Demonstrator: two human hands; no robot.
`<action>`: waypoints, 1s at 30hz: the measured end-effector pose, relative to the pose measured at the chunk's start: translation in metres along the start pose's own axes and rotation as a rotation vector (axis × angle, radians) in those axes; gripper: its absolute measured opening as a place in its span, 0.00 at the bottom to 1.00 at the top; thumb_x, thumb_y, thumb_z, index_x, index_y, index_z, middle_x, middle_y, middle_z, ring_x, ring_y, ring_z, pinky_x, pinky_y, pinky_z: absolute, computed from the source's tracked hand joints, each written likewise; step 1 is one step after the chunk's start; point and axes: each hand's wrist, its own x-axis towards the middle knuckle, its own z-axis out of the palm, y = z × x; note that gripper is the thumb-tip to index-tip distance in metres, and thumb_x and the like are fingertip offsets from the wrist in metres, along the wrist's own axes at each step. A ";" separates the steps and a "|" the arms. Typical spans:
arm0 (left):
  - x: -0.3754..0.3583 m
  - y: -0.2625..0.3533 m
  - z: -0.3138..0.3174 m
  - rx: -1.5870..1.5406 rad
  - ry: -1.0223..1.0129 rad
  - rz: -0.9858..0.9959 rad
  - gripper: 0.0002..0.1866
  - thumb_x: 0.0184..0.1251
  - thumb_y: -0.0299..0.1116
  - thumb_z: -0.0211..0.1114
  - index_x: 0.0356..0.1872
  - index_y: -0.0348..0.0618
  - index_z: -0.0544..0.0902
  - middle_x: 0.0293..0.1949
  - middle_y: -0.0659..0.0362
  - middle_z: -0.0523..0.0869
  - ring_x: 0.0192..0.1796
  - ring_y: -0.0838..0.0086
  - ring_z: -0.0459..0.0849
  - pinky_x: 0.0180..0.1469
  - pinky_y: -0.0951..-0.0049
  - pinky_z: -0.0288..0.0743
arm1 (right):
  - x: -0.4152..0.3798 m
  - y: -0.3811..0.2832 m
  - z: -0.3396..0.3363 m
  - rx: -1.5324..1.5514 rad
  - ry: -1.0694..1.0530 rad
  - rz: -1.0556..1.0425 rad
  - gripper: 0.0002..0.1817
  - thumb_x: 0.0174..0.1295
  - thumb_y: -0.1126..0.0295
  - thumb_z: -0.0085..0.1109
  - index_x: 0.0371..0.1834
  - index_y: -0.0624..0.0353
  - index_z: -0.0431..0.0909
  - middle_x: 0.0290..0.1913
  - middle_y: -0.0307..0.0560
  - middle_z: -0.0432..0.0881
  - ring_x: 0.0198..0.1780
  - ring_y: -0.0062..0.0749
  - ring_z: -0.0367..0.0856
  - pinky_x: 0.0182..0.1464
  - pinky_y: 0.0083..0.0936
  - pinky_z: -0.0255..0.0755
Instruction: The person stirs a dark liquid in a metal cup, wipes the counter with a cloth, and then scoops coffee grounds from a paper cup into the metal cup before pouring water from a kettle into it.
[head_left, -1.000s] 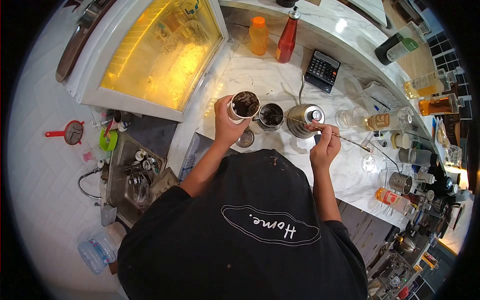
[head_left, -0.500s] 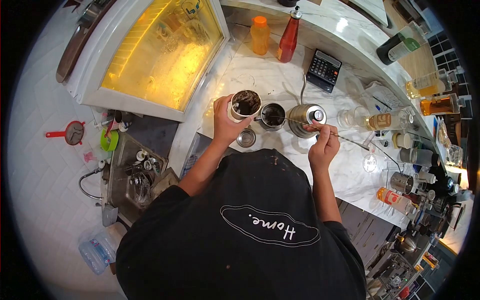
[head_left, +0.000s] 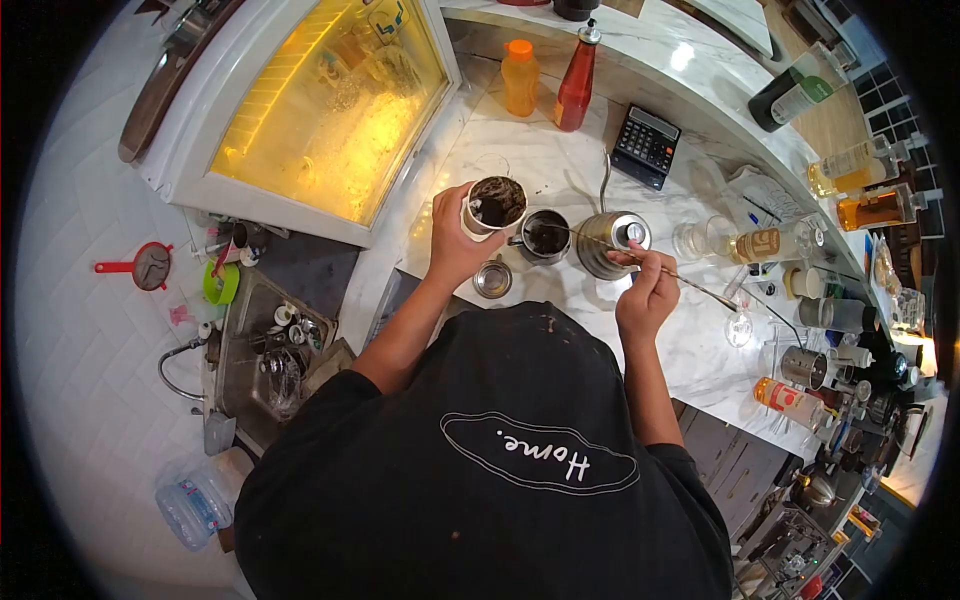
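My left hand (head_left: pixel 458 235) is closed around a white cup (head_left: pixel 483 230), tilted so its mouth shows; dark residue coats the inside and a dark pool lies in it. My right hand (head_left: pixel 648 292) pinches a long thin bar spoon (head_left: pixel 695 285). The spoon's far end reaches into a metal mug (head_left: pixel 526 250) holding something dark, just right of the cup. What its tip touches inside is too small to tell. Behind my right fingers stands a steel gooseneck kettle (head_left: pixel 600 262). A small round metal piece (head_left: pixel 492 280) lies on the counter below the mug.
On the marble counter stand an orange bottle (head_left: pixel 520 80), a red pump bottle (head_left: pixel 576 85) and a calculator (head_left: pixel 646 145). A lit glass case (head_left: pixel 325 120) is at left, above a sink (head_left: pixel 250 345). Several bottles and glasses line the right side, including a brown-labelled bottle (head_left: pixel 765 243).
The outer end of the bar spoon has swung slightly toward my body. The whole view has shifted a little, and both hands keep their holds.
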 end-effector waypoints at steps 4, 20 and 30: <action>0.002 -0.002 0.003 -0.003 0.017 -0.022 0.45 0.48 0.33 0.83 0.71 0.39 0.72 0.61 0.45 0.77 0.68 0.49 0.75 0.71 0.53 0.70 | 0.001 -0.005 0.000 -0.039 0.008 0.014 0.17 0.83 0.72 0.45 0.42 0.70 0.84 0.36 0.52 0.91 0.42 0.35 0.92 0.51 0.30 0.82; -0.003 -0.009 0.007 0.039 -0.047 -0.035 0.48 0.54 0.34 0.84 0.75 0.38 0.67 0.64 0.45 0.76 0.67 0.56 0.79 0.70 0.57 0.74 | 0.005 0.005 0.000 -0.132 -0.026 -0.056 0.16 0.84 0.71 0.47 0.44 0.70 0.83 0.36 0.52 0.92 0.38 0.32 0.92 0.45 0.26 0.81; -0.003 -0.004 0.009 -0.054 -0.019 -0.082 0.45 0.52 0.34 0.83 0.72 0.38 0.70 0.62 0.44 0.76 0.68 0.49 0.76 0.72 0.54 0.70 | 0.005 -0.006 0.002 -0.116 0.019 0.030 0.16 0.84 0.68 0.48 0.43 0.68 0.82 0.34 0.51 0.92 0.36 0.29 0.91 0.44 0.25 0.80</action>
